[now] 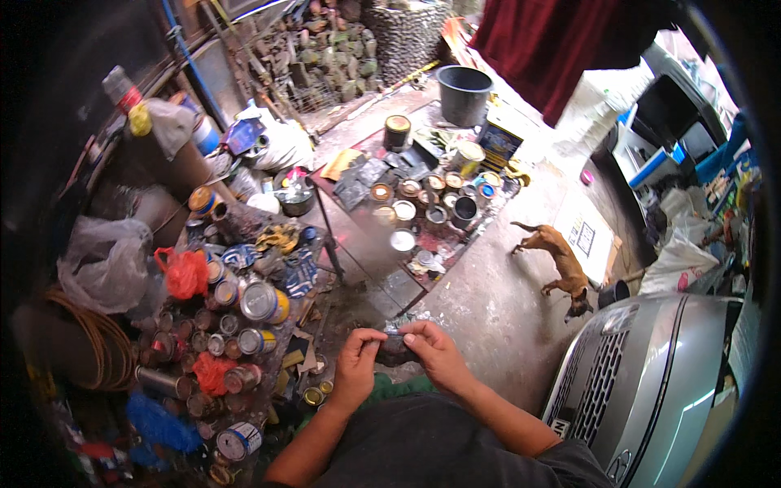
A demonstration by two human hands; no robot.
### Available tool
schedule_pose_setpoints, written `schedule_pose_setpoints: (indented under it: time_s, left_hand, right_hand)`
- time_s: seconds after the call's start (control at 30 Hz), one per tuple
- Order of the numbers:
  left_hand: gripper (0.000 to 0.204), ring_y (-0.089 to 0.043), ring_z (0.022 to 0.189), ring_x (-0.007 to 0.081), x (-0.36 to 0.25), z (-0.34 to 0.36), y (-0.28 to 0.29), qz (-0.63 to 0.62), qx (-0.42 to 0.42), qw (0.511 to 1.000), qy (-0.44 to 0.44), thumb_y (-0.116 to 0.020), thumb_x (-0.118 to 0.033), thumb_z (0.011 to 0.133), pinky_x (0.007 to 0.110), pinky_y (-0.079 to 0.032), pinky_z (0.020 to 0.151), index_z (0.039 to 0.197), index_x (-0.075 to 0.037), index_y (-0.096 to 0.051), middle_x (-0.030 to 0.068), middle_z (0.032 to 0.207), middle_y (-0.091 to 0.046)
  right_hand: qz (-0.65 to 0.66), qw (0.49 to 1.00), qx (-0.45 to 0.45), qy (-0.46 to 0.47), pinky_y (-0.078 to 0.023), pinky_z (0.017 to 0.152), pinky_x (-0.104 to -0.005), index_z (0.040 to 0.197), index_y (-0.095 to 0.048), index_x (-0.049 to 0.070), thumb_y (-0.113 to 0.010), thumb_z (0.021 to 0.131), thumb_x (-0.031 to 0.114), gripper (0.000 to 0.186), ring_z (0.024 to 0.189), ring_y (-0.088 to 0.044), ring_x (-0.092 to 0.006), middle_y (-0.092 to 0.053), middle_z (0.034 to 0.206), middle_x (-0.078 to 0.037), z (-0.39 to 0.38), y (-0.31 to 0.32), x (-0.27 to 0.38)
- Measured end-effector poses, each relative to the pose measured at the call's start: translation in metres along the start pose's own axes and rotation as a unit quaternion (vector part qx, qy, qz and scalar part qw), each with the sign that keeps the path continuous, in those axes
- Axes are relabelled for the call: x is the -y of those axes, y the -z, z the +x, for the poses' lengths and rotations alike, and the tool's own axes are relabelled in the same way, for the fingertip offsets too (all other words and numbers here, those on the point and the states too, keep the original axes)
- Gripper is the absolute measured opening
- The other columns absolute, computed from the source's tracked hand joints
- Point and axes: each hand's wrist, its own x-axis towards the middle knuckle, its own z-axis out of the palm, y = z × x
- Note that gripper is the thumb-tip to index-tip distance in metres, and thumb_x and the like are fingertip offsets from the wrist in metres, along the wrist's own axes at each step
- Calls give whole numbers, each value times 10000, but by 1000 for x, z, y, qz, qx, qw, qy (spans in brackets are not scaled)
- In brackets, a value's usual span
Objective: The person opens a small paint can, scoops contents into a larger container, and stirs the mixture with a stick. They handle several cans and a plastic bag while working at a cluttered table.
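My left hand and my right hand are raised in front of my dark shirt at the lower middle. The thumb and fingers of each pinch a small dark item held between them, too small and shadowed to name. Below it is green cloth. To the left, a cluttered bench holds several paint cans, jars, red plastic bags and rags. Ahead, a low table carries several open cans.
A brown dog stands on the floor at right, by a flat printed board. A silver car front fills the lower right. A grey bucket, hanging maroon cloth and coiled cable are also in view.
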Motion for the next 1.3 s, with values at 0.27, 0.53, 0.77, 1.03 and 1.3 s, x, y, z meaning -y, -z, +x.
schedule_pose_setpoints:
  time_s: [0.27,0.53,0.77,1.03,1.3]
  left_hand:
    - [144,-566,910,87,23,23,-162,-10,28,998,58,-672,9,927,248,-483,793,1069,0,-656,25,1090,-570]
    - [513,-565,950,101,24,39,-304,100,117,988,6,-700,26,895,248,-512,823,1392,-23,-581,78,1330,-527]
    - [636,-553,924,113,21,53,-349,188,162,968,-36,-725,-10,893,267,-517,837,1493,-50,-519,91,1413,-497]
    - [665,-575,969,138,35,82,-365,174,161,972,-15,-748,-36,883,278,-520,842,1504,-60,-513,128,1439,-510]
    - [571,-577,958,125,60,146,-344,122,123,985,1,-746,-59,899,271,-512,819,1442,-65,-570,80,1399,-541]
  right_hand:
    - [-100,992,-68,46,-499,878,-259,1224,-636,18,-603,1016,65,216,994,-609,-92,-675,1076,-27,-43,146,56]
    - [-65,994,-60,64,-487,849,-251,1381,-591,20,-580,943,-2,439,992,-592,-93,-626,1233,-50,-73,278,108]
    - [-89,993,-54,48,-491,912,-259,1447,-569,35,-565,954,-25,497,1052,-589,-88,-595,1314,-29,-76,338,129]
    - [-78,992,-84,58,-521,843,-265,1484,-498,11,-649,974,66,535,991,-624,-101,-605,1315,-66,-48,357,152]
    - [-106,992,-63,4,-491,744,-265,1026,-547,40,-691,956,57,161,865,-585,-97,-604,982,-11,43,367,157]
